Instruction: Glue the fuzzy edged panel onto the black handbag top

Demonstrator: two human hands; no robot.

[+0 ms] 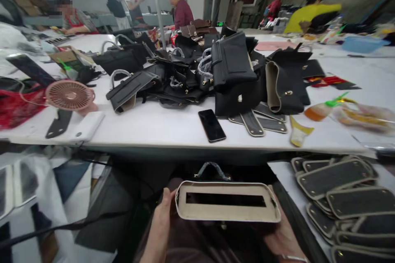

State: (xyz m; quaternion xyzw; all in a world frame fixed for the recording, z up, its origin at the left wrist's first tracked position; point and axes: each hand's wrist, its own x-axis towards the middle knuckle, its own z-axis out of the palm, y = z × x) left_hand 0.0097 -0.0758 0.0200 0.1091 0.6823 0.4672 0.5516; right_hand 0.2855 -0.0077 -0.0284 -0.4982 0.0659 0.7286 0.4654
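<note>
Down low, below the table edge (197, 146), a black handbag (226, 201) with its cream-lined top open was gripped by the left hand (162, 222) and right hand (282, 234). An inspection was judged underway; steady turning would be needed. Beyond, a phone (211, 125) and piled bags (234, 74) lay.

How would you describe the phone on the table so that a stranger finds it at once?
Start at the long white table and its heap of black handbags. Just in front of that heap, near the table's front edge, lies the phone, flat, with its dark screen up. Unlike the grey, pale-edged strips to its right, it is plain glossy black.
</note>
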